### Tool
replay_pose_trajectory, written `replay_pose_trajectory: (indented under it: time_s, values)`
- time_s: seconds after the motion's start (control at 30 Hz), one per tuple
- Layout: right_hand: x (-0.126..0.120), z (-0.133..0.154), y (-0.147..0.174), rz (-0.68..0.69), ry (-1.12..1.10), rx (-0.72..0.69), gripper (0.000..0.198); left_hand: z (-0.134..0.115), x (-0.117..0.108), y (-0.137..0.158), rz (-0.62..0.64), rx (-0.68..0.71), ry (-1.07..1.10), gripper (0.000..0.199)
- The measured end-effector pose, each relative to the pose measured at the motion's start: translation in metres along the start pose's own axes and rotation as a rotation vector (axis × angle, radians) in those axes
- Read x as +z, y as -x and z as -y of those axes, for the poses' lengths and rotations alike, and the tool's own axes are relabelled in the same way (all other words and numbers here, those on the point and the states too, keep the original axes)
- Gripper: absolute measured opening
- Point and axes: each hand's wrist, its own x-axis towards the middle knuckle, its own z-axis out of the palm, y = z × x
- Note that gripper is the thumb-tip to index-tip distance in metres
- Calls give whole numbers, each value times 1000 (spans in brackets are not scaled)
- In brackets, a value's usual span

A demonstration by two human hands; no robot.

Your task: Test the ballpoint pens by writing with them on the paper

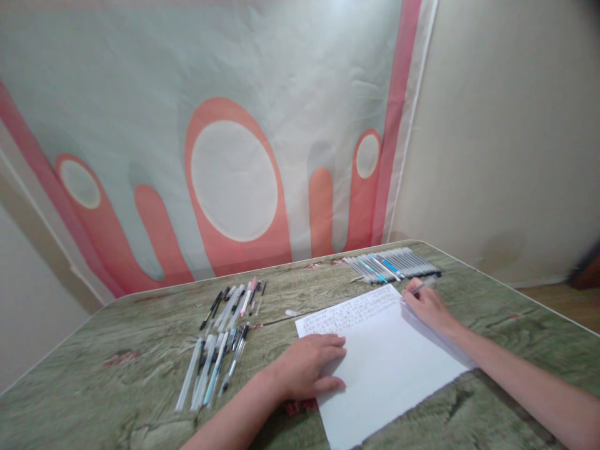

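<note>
A white sheet of paper lies at a slant on the table, with several lines of small handwriting across its far part. My left hand rests flat on the paper's left edge, fingers stretched out and thumb apart. At the paper's far right corner, my right hand is closed around a pen, its upper end sticking out above the fingers. The pen's tip is close to the end of a written line; whether it touches the paper I cannot tell.
Beyond the paper lies a long row of pens, mostly grey with some blue. To the left are two groups of pens, a farther one and a nearer one. A small whitish piece lies beside the paper on the wood-patterned table.
</note>
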Motion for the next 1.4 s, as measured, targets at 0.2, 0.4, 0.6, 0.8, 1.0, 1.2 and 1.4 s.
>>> replay_pose_trajectory:
  time_s: [0.2, 0.4, 0.6, 0.8, 1.0, 1.2, 1.4]
  values:
    - [-3, 2, 0, 12, -5, 2, 20, -1, 0, -1, -9, -3, 1, 49]
    - [-3, 4, 1, 18, -28, -22, 18, -2, 0, -1, -13, -2, 10, 48]
    - [-2, 4, 2, 10, -43, -28, 18, -2, -1, 0, -4, -14, 8, 49]
    - [0, 0, 1, -2, -23, -60, 16, -2, -1, 0, -2, -19, 9, 50]
    - [-1, 0, 1, 3, -4, -60, 16, 0, 0, -1, -6, -8, 9, 50]
    - [-1, 1, 1, -2, -16, -45, 17, 0, 1, -1, -8, -13, 13, 50]
    - [0, -2, 0, 3, -22, -47, 17, -1, 1, -1, -10, -9, 20, 50]
